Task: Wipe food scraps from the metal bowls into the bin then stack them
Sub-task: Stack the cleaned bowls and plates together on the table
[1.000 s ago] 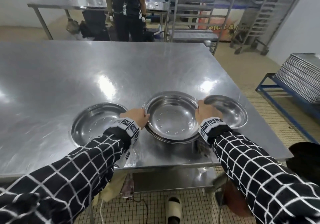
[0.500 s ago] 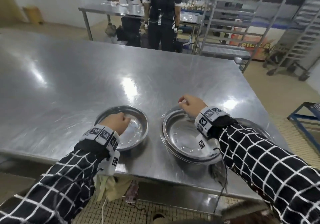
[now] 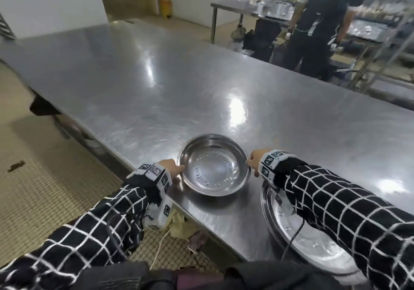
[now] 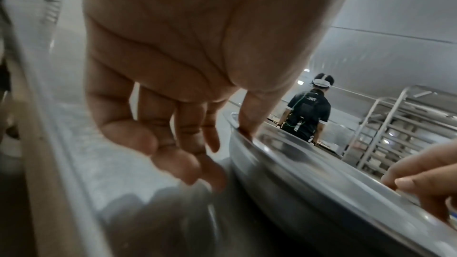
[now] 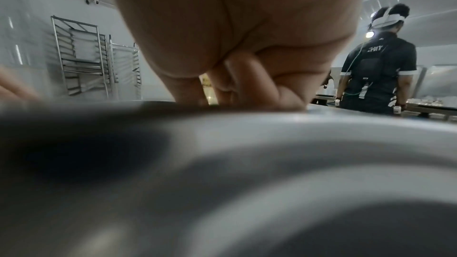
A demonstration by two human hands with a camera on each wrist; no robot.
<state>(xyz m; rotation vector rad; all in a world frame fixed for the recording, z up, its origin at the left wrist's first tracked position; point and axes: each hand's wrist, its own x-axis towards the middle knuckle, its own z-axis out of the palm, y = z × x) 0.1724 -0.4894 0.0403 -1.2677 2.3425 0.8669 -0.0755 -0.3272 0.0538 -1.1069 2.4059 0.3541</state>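
A steel table [image 3: 156, 83] in a tiled kitchen carries two visible metal bowls. The left hand [image 3: 170, 167] and right hand [image 3: 255, 158] each pinch opposite rims of one bowl [image 3: 214, 166] between them. Under the right forearm lies the second bowl [image 3: 313, 247], partly hidden and cut off. Beyond the hands a person in black [image 3: 320, 27] stands beside racks [image 5: 81, 56].

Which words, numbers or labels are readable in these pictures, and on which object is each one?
None can be read.
Back of the other person's black shirt: white print, too blurred.
Bands on the left wrist and right wrist: only black-and-white square patterns, no words.
Bowl: no writing.
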